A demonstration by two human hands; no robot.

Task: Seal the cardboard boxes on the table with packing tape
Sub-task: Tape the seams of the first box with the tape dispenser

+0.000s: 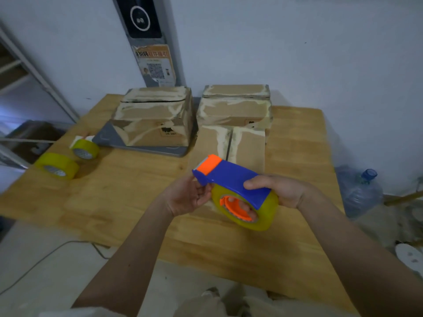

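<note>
I held the blue and orange tape dispenser (pixel 233 179) above the wooden surface (pixel 137 191): right hand (pixel 283 191) wrapped around it, left hand (pixel 190 195) pinching its front. Worn boxes (pixel 155 117) stood behind, near a pale wall (pixel 320 53).

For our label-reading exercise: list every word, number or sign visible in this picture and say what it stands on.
Nothing can be read with certainty.
Poster on the wall panel: orange headline, QR code, too blurred.
Left cardboard box: dark printed mark, too small.
Right cardboard box: dark mark, blurred.
Tape rolls: core print unreadable.
</note>
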